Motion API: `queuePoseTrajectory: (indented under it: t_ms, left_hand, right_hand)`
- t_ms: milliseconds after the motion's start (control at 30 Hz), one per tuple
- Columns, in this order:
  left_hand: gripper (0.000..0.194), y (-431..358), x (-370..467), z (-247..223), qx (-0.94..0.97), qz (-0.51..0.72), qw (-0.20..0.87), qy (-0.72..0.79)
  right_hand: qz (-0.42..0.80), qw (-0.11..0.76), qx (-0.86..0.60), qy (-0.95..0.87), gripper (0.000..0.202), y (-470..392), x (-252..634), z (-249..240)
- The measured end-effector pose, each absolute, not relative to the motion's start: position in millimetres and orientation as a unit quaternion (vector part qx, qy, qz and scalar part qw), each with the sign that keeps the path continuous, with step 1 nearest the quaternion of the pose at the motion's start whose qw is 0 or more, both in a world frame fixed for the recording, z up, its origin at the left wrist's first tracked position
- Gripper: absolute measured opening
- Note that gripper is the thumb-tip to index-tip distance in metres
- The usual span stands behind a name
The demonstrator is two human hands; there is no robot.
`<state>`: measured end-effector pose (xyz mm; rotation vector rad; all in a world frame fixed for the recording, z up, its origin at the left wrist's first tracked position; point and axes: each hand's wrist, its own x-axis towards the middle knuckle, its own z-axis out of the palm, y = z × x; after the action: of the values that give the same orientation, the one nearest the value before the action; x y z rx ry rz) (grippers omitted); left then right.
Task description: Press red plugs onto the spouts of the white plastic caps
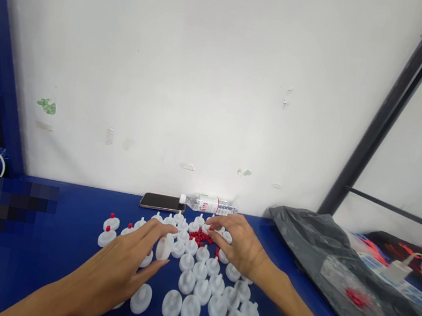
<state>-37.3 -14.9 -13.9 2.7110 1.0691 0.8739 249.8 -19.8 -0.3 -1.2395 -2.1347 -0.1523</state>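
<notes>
Between the thumb and fingers of my left hand (127,260) is a white nozzle cap (164,247), held above the blue table. My right hand (238,244) has its thumb and fingertips pinched together at the edge of a pile of small red tips (200,237); whatever they hold is too small to make out. Several white nozzle caps (191,309) stand around the pile, spouts up. At the left, a few caps (107,238) carry red tips on their spouts.
A phone (162,203) and a lying plastic bottle (209,204) are at the back by the wall. On the right, a grey plastic bag (315,263) bears a clear bag with red pieces (358,297). Blue table (66,258) surface shows at the left.
</notes>
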Motion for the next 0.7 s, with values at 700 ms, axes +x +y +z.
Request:
queuePoseTrajectory:
  t_ms: [700]
  left_hand:
    - [0.050,-23,-30,-9,0.854,0.248,0.203,0.411]
  right_hand:
    - [-0.044,0.419,-0.240,-0.874,0.011,-44,205,-11]
